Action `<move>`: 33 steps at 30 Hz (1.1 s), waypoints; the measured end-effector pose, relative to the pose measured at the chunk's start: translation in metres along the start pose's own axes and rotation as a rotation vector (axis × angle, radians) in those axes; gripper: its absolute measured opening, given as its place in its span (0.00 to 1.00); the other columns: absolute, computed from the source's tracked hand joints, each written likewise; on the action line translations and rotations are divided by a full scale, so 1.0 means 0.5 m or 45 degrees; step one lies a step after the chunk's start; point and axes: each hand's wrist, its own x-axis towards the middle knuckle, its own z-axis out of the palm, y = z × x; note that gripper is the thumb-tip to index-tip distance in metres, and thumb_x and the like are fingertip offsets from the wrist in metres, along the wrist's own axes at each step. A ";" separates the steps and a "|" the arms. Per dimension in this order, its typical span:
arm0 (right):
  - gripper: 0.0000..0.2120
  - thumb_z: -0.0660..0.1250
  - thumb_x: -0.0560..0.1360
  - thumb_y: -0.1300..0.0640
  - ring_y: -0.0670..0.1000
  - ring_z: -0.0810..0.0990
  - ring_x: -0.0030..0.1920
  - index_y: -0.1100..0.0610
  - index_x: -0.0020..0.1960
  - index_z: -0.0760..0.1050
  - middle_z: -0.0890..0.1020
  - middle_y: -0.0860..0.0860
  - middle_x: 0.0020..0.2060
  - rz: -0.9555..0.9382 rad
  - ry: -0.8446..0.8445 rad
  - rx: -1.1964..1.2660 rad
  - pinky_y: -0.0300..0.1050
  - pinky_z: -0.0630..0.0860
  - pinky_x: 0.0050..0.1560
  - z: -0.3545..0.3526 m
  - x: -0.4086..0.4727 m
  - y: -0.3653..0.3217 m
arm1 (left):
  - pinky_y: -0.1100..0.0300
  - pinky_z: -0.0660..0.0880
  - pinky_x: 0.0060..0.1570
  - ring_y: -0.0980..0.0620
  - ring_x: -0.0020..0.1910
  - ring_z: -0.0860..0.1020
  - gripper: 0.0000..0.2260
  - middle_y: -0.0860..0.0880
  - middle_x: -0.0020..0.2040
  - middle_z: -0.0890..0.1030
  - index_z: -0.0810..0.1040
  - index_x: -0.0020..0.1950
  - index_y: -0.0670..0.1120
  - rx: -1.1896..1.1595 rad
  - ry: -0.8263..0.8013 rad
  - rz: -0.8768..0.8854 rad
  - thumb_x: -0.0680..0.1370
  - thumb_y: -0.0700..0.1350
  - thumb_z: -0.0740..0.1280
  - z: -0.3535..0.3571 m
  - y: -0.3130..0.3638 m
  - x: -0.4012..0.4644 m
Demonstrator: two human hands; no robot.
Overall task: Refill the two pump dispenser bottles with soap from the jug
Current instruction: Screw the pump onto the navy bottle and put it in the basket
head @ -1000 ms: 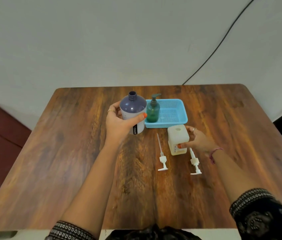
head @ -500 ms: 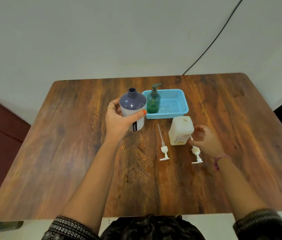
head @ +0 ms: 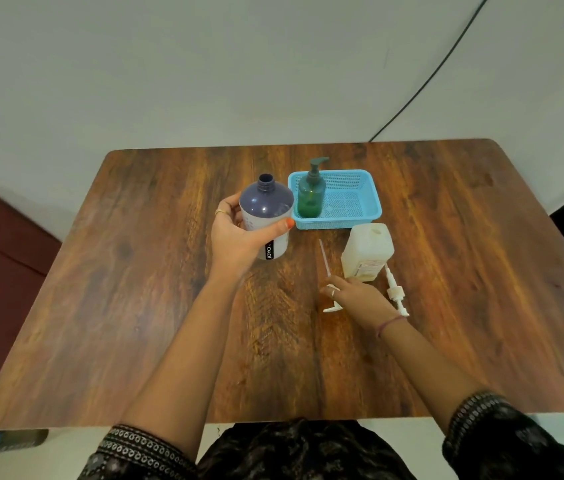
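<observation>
The purple bottle (head: 266, 216), left of frame centre, is gripped by the left hand (head: 239, 237): thumb across the front, fingers curled round the far side. Its round neck is uncapped. The bottle is held upright; whether its base rests on the wooden table (head: 135, 289) cannot be told.

The right hand (head: 360, 299), lower right of centre, is laid over the head of a white pump (head: 326, 261); the fingers are curled down onto it, though a firm grip cannot be confirmed. The thin dip tube of this pump projects toward the upper frame.

A second white pump (head: 396, 292) lies flat just right of that hand, its tube end beside the jug (head: 367, 252). The jug is translucent, squarish and cream-tinted, and is touched by neither hand.

Behind the jug a blue perforated plastic basket (head: 353, 199) is placed; one green pump bottle (head: 311, 195), pump fitted, stands in its left part, just beside the purple bottle.

Count: two bottles, two loose pumps, one jug, one basket. A black cable (head: 446, 57) runs along the wall, upper right
</observation>
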 end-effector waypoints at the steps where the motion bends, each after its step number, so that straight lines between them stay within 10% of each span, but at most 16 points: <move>1: 0.24 0.67 0.77 0.65 0.56 0.75 0.62 0.52 0.71 0.68 0.69 0.52 0.70 -0.046 -0.002 -0.059 0.46 0.76 0.62 0.001 0.012 0.001 | 0.69 0.78 0.44 0.61 0.50 0.80 0.37 0.56 0.55 0.78 0.69 0.67 0.46 -0.005 0.001 -0.003 0.62 0.42 0.82 -0.003 0.000 0.001; 12: 0.16 0.64 0.78 0.60 0.51 0.77 0.58 0.55 0.65 0.76 0.74 0.52 0.64 -0.195 -0.087 0.160 0.41 0.75 0.61 -0.085 0.046 -0.008 | 0.69 0.78 0.43 0.60 0.50 0.80 0.36 0.55 0.55 0.79 0.70 0.66 0.45 -0.008 0.011 0.027 0.63 0.39 0.82 -0.014 0.010 0.033; 22: 0.16 0.74 0.71 0.61 0.37 0.80 0.46 0.44 0.53 0.77 0.79 0.42 0.50 -0.203 0.286 0.908 0.31 0.76 0.46 -0.411 0.012 0.034 | 0.69 0.77 0.42 0.63 0.48 0.80 0.34 0.56 0.54 0.79 0.71 0.65 0.46 -0.008 -0.002 0.072 0.63 0.40 0.82 0.033 0.054 0.057; 26: 0.13 0.74 0.71 0.57 0.54 0.84 0.50 0.51 0.54 0.79 0.84 0.53 0.50 -0.181 0.456 1.200 0.48 0.80 0.53 -0.488 0.013 0.066 | 0.71 0.77 0.41 0.66 0.46 0.80 0.33 0.57 0.54 0.79 0.71 0.65 0.46 -0.004 -0.004 0.094 0.64 0.39 0.82 0.054 0.067 0.059; 33: 0.07 0.67 0.73 0.60 0.51 0.83 0.40 0.56 0.50 0.80 0.85 0.51 0.40 -0.200 0.840 1.577 0.42 0.80 0.43 -0.585 0.028 0.080 | 0.64 0.80 0.46 0.57 0.53 0.81 0.35 0.53 0.56 0.81 0.72 0.65 0.45 0.003 -0.012 0.126 0.61 0.42 0.83 0.088 0.079 0.061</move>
